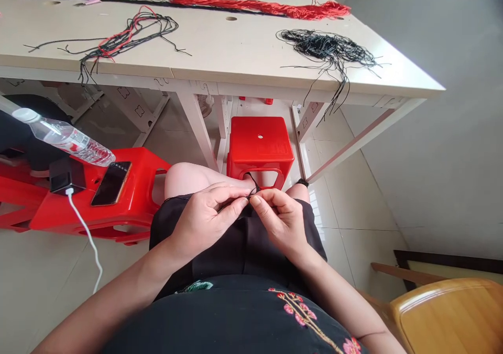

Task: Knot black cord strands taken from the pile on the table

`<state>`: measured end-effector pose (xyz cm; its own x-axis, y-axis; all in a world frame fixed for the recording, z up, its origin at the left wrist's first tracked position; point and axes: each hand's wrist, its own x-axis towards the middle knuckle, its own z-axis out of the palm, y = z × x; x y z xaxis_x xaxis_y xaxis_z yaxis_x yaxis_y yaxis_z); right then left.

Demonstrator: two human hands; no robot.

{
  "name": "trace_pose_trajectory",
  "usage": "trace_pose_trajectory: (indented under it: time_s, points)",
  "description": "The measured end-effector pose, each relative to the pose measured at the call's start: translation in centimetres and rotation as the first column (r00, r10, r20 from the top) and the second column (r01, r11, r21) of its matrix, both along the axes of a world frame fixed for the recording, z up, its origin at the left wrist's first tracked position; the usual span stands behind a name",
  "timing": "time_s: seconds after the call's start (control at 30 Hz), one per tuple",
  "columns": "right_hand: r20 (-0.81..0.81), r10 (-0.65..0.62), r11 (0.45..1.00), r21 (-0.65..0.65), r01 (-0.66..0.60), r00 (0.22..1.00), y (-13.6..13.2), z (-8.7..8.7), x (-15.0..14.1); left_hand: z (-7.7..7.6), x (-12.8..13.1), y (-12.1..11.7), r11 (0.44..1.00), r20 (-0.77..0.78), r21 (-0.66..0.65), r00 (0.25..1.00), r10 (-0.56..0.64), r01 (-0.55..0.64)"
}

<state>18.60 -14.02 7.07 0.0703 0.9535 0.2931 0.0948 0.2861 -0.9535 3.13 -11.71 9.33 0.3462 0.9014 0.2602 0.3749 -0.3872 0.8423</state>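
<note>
My left hand (210,210) and my right hand (279,215) meet over my lap, thumbs and forefingers pinched close together. Between them runs a thin black cord (254,186), whose small loop stands up above the fingertips. Both hands are closed on this cord; most of it is hidden by the fingers and blends into the dark clothing behind. On the table ahead lie a tangled bundle of black cords (330,47) at the right and a bundle of black and red cords (129,34) at the left.
Across the pale table (220,55) stretches a long hank of red cord (267,8). A red stool (261,139) stands under its edge. Another red stool (145,178), left, bears a water bottle (74,139), a phone (112,183) and a black charger (66,175). A wooden chair (451,312) is at right.
</note>
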Motion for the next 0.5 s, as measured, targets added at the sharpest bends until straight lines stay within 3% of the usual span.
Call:
trace_pose_trajectory:
  time_s: [0.3,0.5]
  points:
    - [-0.094,0.019,0.996,-0.081,-0.027,0.995,-0.08,-0.03,0.25,0.49,0.59,0.15,0.999,-0.038,0.035,0.999,0.017,-0.016]
    - [-0.086,0.006,0.986,-0.163,-0.02,0.996,0.01,0.08,0.3,0.01,0.7,-0.37,0.997,0.116,-0.075,0.993,0.007,0.002]
